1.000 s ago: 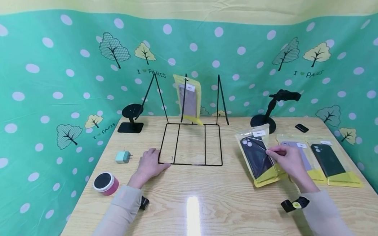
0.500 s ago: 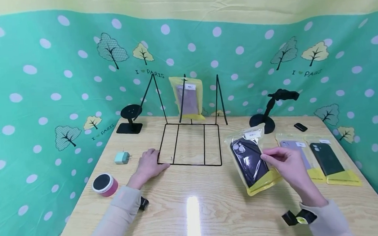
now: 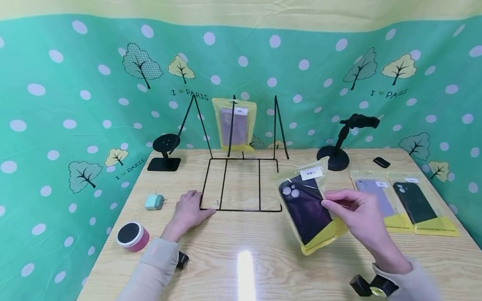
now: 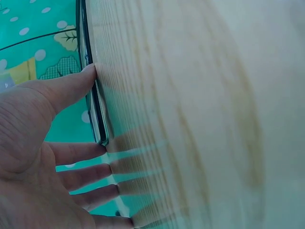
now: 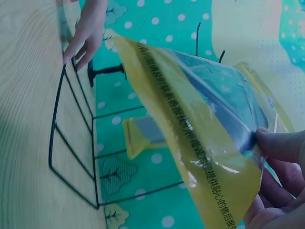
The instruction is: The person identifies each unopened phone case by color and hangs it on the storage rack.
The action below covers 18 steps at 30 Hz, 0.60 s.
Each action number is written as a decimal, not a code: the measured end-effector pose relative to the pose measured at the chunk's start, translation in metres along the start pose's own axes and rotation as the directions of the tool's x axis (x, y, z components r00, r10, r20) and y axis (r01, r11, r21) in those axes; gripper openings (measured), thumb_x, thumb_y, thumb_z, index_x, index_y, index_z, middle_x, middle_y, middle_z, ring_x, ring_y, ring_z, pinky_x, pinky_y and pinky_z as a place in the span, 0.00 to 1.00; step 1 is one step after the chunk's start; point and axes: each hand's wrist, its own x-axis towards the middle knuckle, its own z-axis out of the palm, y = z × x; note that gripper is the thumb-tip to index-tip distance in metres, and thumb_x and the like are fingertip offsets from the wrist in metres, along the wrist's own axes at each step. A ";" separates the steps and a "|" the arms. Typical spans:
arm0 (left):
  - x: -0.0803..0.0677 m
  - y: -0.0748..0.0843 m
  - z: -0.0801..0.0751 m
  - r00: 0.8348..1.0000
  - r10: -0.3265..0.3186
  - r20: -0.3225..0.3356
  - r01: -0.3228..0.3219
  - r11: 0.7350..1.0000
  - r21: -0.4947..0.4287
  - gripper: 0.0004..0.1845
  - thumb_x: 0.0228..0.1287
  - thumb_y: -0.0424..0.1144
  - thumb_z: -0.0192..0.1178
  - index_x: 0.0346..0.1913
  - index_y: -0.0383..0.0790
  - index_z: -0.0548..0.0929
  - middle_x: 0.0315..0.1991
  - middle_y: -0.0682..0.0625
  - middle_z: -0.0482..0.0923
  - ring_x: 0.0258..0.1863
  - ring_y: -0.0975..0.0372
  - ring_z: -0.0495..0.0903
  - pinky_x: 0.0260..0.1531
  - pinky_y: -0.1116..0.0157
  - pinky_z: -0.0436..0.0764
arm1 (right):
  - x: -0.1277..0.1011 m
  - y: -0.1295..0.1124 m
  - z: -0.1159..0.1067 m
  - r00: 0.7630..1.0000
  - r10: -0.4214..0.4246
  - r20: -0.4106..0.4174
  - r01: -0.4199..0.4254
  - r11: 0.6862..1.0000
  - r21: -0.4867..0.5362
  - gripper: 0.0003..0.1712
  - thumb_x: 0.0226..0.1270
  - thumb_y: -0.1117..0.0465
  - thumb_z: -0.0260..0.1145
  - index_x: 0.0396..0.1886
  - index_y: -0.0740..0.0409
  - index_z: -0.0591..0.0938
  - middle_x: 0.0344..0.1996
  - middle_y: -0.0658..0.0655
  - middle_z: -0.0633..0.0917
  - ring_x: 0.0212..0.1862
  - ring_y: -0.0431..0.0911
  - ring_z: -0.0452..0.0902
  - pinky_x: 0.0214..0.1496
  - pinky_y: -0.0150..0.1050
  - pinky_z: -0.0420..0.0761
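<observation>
The right hand [image 3: 358,214] pinches a bagged case [image 3: 306,206] by its right edge, thumb and fingers curled onto the plastic, and holds it tilted above the table [image 3: 273,268], just right of the front of the wire rack [image 3: 241,185]. The bag is clear with a yellow bottom strip and a white label near the top; the case inside is dark, with camera holes at its upper left. In the right wrist view the bag [image 5: 200,129] fills the frame with the fingertips [image 5: 281,143] closed on its edge, and it seems to hang clear of the wood, though the angle makes that hard to judge.

The left hand [image 3: 188,211] lies flat on the table at the rack's front left corner, fingers straight and gripping nothing. The left wrist view shows the thumb [image 4: 71,86] against the black wire [image 4: 95,109] and the other fingers spread on the wood.

At the back of the rack another bagged case [image 3: 236,125] leans upright against its middle prong. Two more bags [image 3: 406,205] lie flat side by side to the right of the right hand. A round tin [image 3: 132,236] and a small green charger [image 3: 154,202] sit left of the left hand. Two black stands [image 3: 164,153] are near the backdrop, one at each side.
</observation>
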 end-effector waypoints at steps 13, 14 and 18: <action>0.000 0.001 0.001 1.000 0.005 -0.005 -0.005 1.000 0.002 0.43 0.55 0.57 0.67 0.62 0.24 0.70 0.61 0.31 0.65 0.58 0.39 0.64 0.52 0.41 0.67 | 0.009 -0.007 0.014 1.000 -0.004 0.004 0.004 1.000 0.030 0.10 0.54 0.70 0.73 0.38 0.67 0.86 0.38 0.60 0.86 0.37 0.44 0.82 0.37 0.32 0.80; 0.000 0.001 0.001 1.000 0.003 -0.003 -0.003 1.000 0.004 0.43 0.55 0.57 0.67 0.62 0.24 0.70 0.61 0.31 0.65 0.58 0.39 0.64 0.52 0.41 0.67 | 0.010 -0.007 0.015 1.000 -0.006 0.001 0.006 1.000 0.030 0.10 0.54 0.70 0.73 0.38 0.67 0.86 0.37 0.60 0.86 0.37 0.44 0.82 0.36 0.32 0.80; 0.000 0.001 0.001 1.000 0.001 0.002 -0.001 1.000 0.007 0.43 0.55 0.57 0.67 0.62 0.25 0.70 0.61 0.31 0.65 0.58 0.39 0.64 0.52 0.41 0.67 | 0.015 -0.006 0.017 1.000 0.007 -0.007 -0.007 1.000 0.018 0.11 0.54 0.68 0.74 0.38 0.66 0.87 0.36 0.58 0.86 0.35 0.44 0.82 0.34 0.32 0.80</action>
